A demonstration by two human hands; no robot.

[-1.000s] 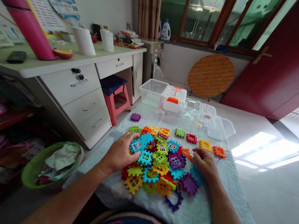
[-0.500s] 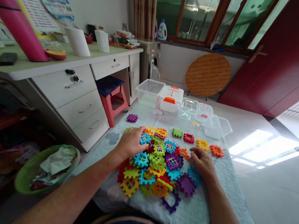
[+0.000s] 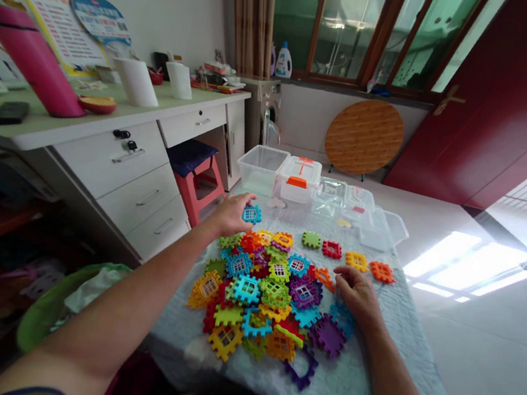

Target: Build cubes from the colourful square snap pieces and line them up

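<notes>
My left hand (image 3: 231,214) is closed on a blue square puzzle block (image 3: 251,214) with a white window grid, beyond the far left edge of the pile. Below it spreads a heap of colourful notched blocks, among them a purple window block (image 3: 305,289), a green window block (image 3: 274,288) and a yellow block (image 3: 225,341). My right hand (image 3: 358,290) rests at the heap's right side with loosely bent fingers apart, close to an orange block (image 3: 325,277). Behind the heap lie a green block (image 3: 311,240), a red frame block (image 3: 332,249), a yellow block (image 3: 356,261) and an orange block (image 3: 382,272) in a row.
Along the far table edge stand an open clear bin (image 3: 262,169), a lidded box with orange latches (image 3: 297,179) and other clear containers (image 3: 330,196). A desk (image 3: 151,112) and a red stool (image 3: 199,176) stand left. A green basket (image 3: 46,303) sits below on the left.
My left hand has moved away from the heap toward the far left, taking the blue window block with it. The purple block there is now hidden behind it. My right hand has hardly moved.
</notes>
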